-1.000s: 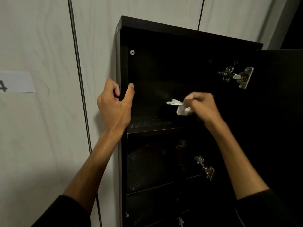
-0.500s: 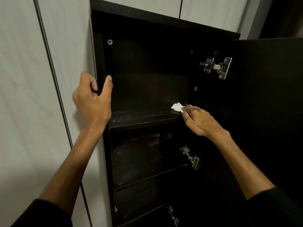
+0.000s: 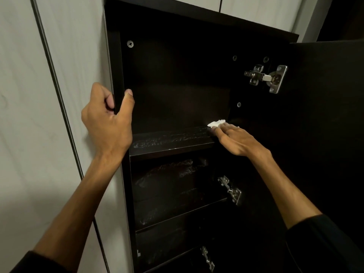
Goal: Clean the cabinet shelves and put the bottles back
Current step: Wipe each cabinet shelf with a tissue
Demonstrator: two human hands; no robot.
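Your left hand [image 3: 107, 123] curls around the cabinet's side panel [image 3: 116, 66]; your right hand [image 3: 236, 140], fingers straight, presses a white tissue [image 3: 215, 123] onto the top shelf [image 3: 171, 138] (far right corner).

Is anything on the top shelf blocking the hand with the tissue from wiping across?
Nothing visible does. The right hand presses the tissue at the right end of the top shelf, whose surface shows only streaks leftward. The left hand grips the cabinet side.

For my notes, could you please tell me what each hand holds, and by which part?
The left hand grips the cabinet edge; the right hand presses a tissue on the top shelf.
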